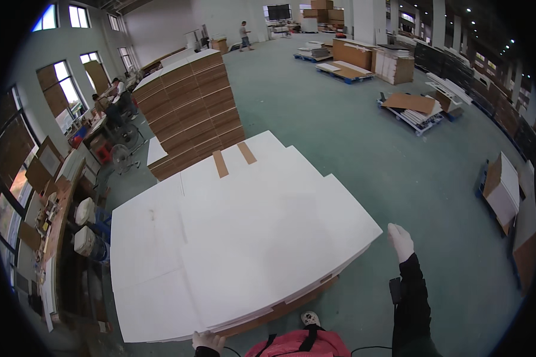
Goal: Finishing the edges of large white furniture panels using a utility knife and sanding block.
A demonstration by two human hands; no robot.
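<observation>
A wide stack of white flat cardboard sheets (244, 238) lies before me, with two brown tape strips (220, 163) near its far edge. My left hand (208, 341), in a white glove, rests on the near edge of the stack at the bottom of the view. My right hand (400, 241), gloved too, hangs in the air just right of the stack's right corner, fingers loosely together and holding nothing. A black sleeve covers my right forearm.
A tall pile of brown cardboard (193, 110) stands behind the white stack. Pallets with board (414, 110) and boxes (500, 190) dot the green floor. People sit at a bench on the left (110, 107); another person walks far off (244, 35).
</observation>
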